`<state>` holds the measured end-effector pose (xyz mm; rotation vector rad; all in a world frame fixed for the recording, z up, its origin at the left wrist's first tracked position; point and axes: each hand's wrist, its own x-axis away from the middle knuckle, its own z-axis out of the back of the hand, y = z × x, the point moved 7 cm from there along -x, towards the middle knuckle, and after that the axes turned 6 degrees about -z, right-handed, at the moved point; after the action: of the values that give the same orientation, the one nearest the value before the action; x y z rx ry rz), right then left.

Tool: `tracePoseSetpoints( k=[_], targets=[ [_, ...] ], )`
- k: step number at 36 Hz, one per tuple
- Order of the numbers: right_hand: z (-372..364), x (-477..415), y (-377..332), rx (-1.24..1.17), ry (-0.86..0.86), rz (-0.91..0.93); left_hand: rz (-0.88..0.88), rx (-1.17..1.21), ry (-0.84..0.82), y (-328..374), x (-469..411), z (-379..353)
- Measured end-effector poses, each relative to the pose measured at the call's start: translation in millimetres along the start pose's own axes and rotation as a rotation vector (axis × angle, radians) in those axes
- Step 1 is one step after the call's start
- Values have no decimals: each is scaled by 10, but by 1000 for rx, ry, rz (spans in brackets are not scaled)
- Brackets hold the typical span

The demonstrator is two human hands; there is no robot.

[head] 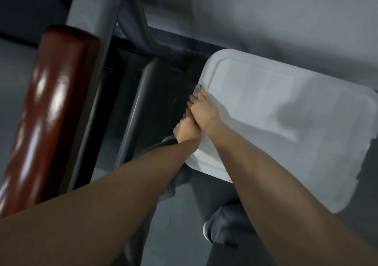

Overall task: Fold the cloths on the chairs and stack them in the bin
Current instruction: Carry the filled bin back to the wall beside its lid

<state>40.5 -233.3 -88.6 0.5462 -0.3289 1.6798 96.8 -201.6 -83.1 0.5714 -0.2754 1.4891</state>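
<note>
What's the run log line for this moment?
right hand: grips rim of white rectangular plastic lid | left hand: beside it, grip unclear

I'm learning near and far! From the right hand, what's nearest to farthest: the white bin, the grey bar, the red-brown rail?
1. white bin: touching; the right hand grips its left edge.
2. grey bar: just left of the hand.
3. red-brown rail: far left.

No text or labels legible; the view seems blurred.
</note>
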Motion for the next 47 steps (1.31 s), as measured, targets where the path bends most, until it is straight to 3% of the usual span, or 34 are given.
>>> tracePoseSetpoints(
  k=[8, 18, 21, 25, 28, 36, 42, 47],
  targets=[
    [-100, 93, 51, -195, 38, -68, 51, -52, -44, 6, 15, -26],
    [-120, 422, 218, -482, 29, -182, 76, 116, 18, 101, 74, 178],
    [-197, 685, 449, -543, 18, -295, -37, 140, 7, 390, 199, 261],
    [-150, 1000, 990, -644, 192, -604, -275, 83, -23, 1017, 355, 387],
    [-245, 1255, 1386, -720, 156, -754, -437, -8, -25, 1494, 482, 362],
    [-980, 2334, 2628, -838, 215, -1259, -736, -88, -119, 2771, 1039, -320],
    [-1818, 3002, 2983, -1086, 118, -1364, -1070, -361, -243, 3497, 1487, -1074],
    [-2463, 3304, 3118, -1273, -117, -1373, -1364, -803, -280, 3984, 1804, -1604]
  ],
)
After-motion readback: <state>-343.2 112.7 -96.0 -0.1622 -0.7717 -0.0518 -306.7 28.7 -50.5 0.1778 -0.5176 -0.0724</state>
